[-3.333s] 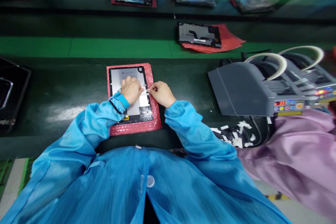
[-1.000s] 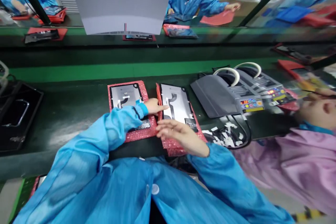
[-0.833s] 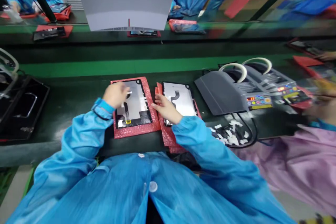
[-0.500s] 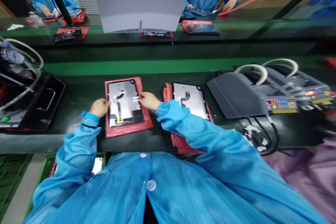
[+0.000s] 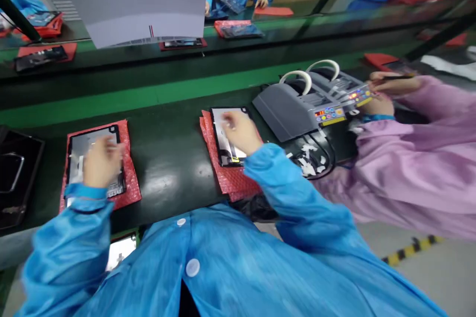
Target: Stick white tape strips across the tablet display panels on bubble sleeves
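My left hand, smeared by motion, is over a flat tablet screen panel with a silver back and black border. That panel lies on a red bubble-wrap sheet at the left of the bench. Over a second screen panel in the middle is my right hand, also blurred, its fingers curled. Beneath this panel are stacked red bubble-wrap bags. Whether either hand touches its panel, I cannot make out.
Two grey tape dispensers with lit buttons stand to the right, cables and white scraps before them. A co-worker's pink sleeve reaches in there. A black machine stands far left. A grey panel hangs ahead.
The view has swung right. My hands have left the left panel's side edges; the right hand has moved across to the middle panel, the left hand now over the left panel.
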Demonstrator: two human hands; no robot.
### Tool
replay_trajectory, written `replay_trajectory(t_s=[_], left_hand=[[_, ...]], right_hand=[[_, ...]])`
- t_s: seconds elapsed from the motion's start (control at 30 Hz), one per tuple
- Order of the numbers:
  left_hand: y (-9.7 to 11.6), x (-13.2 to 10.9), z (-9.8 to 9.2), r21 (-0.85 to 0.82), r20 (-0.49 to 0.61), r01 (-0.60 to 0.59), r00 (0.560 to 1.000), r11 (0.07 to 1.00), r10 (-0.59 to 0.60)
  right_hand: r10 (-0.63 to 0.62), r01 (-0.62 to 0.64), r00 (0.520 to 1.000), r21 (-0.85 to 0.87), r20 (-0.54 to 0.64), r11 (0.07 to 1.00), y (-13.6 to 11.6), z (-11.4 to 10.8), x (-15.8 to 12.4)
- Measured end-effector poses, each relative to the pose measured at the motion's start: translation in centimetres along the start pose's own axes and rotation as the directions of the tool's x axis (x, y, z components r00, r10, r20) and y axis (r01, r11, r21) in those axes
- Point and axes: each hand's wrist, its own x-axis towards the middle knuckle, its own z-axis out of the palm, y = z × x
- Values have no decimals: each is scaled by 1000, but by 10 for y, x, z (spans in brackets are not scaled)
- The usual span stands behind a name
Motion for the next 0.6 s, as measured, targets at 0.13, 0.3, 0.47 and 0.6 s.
replay_trajectory(t_s=[0.13, 0.3, 0.47, 0.6], left_hand=[[101, -24, 93, -458, 500, 9, 830, 889, 249], [123, -10, 147, -623, 442, 134, 873, 771, 205], [62, 18, 122, -560, 176, 26, 981, 828, 88], [22, 26, 99, -500, 42, 9, 999, 866, 14]], right_hand=[[310, -329, 944, -324, -110, 887, 88, -45, -6], [272, -246, 962, -352, 24, 903, 86, -23, -4], [152, -131, 972, -126, 178, 983, 34, 22, 14], [70, -134, 960, 222, 273, 966, 14, 44, 16]])
